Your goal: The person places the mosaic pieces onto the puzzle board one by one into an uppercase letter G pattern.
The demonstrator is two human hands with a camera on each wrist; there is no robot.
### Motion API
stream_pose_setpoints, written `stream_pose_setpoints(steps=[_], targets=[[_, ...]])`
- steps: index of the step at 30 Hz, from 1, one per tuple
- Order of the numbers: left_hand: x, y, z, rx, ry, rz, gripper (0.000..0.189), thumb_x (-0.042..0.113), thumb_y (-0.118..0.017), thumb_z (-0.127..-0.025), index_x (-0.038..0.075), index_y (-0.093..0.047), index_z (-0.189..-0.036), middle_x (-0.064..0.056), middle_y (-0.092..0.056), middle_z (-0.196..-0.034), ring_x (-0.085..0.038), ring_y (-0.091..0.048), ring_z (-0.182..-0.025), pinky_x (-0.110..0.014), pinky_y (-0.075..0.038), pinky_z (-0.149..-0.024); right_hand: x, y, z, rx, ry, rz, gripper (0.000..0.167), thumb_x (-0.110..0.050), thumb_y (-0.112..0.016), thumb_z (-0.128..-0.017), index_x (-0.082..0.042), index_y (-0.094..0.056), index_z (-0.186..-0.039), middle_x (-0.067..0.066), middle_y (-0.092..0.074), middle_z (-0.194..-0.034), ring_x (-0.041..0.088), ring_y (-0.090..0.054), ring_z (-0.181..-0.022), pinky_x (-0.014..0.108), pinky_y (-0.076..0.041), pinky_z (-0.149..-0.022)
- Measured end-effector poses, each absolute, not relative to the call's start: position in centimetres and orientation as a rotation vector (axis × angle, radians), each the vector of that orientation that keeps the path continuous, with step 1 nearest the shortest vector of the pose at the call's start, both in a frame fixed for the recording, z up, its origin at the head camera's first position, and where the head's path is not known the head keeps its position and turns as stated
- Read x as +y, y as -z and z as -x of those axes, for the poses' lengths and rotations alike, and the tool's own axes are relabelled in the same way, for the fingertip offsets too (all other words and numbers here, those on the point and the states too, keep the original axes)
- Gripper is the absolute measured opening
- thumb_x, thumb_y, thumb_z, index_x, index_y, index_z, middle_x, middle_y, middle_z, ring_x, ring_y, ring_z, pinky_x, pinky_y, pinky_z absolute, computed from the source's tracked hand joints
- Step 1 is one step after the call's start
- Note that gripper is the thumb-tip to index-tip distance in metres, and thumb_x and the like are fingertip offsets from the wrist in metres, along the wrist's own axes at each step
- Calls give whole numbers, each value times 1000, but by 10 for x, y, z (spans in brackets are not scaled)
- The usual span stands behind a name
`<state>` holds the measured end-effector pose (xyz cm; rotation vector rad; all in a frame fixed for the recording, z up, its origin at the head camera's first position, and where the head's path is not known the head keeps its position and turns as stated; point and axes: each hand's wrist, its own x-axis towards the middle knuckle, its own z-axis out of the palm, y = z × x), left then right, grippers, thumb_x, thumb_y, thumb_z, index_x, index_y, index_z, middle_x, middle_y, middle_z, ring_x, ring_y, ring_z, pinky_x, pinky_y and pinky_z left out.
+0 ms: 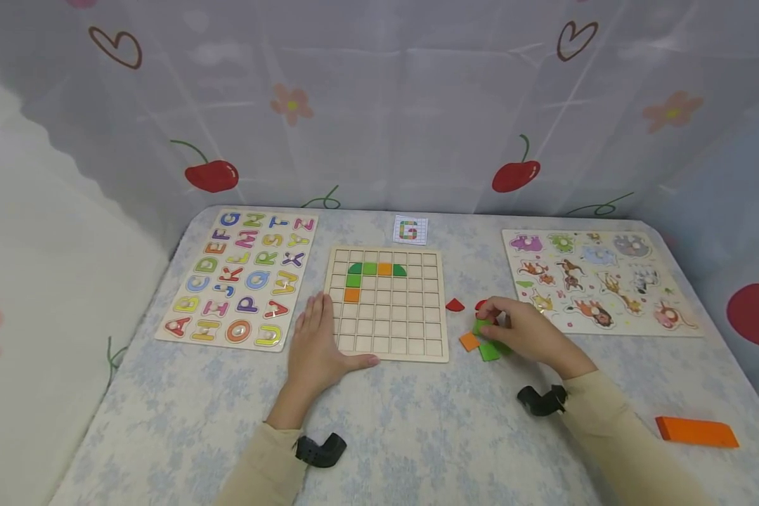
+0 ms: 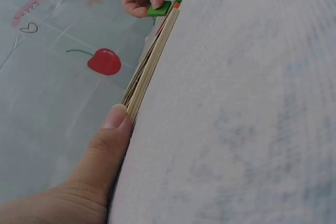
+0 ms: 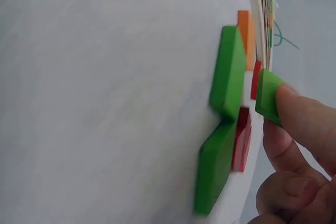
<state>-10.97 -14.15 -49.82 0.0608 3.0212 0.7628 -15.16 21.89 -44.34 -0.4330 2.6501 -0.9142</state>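
I've got the right hand point(image 1: 525, 334) pinching a green square tile point(image 3: 268, 95) between thumb and finger, up off the tablecloth point(image 1: 417, 429), to the right of the wooden grid board point(image 1: 392, 330)! Near it I see two more green tiles point(image 3: 228, 74), an orange square tile point(image 1: 470, 342) and red pieces point(image 1: 455, 306). Over to the left hand point(image 1: 319, 344): fingers straight at the board's left edge, thumb stretched against the near edge. Green and orange pieces point(image 1: 370, 268) fill six cells, four across, two down from the left end; the G pattern card point(image 1: 411, 230) lies just beyond.
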Motion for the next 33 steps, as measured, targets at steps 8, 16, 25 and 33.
stream_pose_setpoints(steps=[8, 16, 25, 33], targets=[[-142, 500, 111, 3026, -763, -58, 149, 85, -74, -53, 3, -10, -159, -13, -8, -168, -29, -4, -157, -48, -8, -127, 179, 444, 169, 2631, 1092, 435, 11, -20, -69, -94, -17, -65, -104, 1, -66, -95, 19, -54, -80, 28, -48, -69], [-142, 499, 111, 3007, -763, -46, 150, 86, -73, -53, 3, -10, -159, -13, -7, -168, -28, -2, -157, -47, -7, -127, 120, 445, 184, 2530, 1202, 432, 12, -23, -70, -93, -18, -65, -104, 2, -64, -97, 20, -50, -71, 32, -46, -67], [-143, 498, 110, 3002, -752, -47, 148, 87, -72, -54, 3, -9, -159, -13, -7, -168, -28, -2, -157, -47, -7, -128, 54, 448, 195, 2469, 1238, 516, 10, -21, -71, -93, -17, -67, -101, 0, -65, -97, 16, -58, -92, 30, -49, -81], [-144, 499, 110, 3026, -728, -81, 147, 88, -69, -56, 2, -8, -159, -14, -8, -168, -28, -2, -156, -48, -8, -127, 24, 453, 194, 2469, 1214, 560, 9, -20, -72, -92, -17, -67, -97, -2, -65, -94, 14, -59, -87, 28, -50, -79]])
